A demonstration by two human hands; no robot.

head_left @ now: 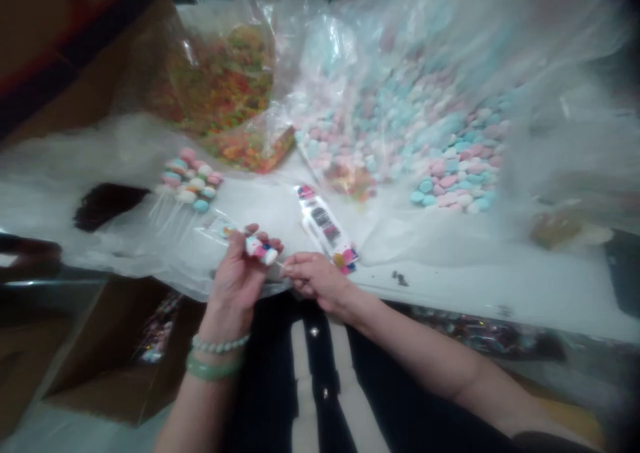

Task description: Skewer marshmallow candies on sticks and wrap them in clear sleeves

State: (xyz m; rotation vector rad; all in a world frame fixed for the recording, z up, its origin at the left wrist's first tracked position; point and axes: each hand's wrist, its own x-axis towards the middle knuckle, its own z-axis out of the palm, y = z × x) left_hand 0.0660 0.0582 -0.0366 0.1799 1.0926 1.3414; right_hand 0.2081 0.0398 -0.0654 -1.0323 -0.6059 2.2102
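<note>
My left hand (240, 273) is closed around a candy skewer (260, 249) with white, pink and blue pieces, held just above the table's front edge. My right hand (315, 281) pinches the thin stick end of that skewer, its fingertips touching the left hand's. A finished row of pastel candy skewers (190, 179) lies to the upper left. A narrow packaged strip of sweets (327, 227) lies right behind my right hand.
A big clear bag of pink, blue and white candies (440, 153) fills the back right. A bag of orange-green gummies (225, 86) sits at back left. An open cardboard box (115, 353) stands on the floor at left. The white table (450, 273) is covered with plastic sheet.
</note>
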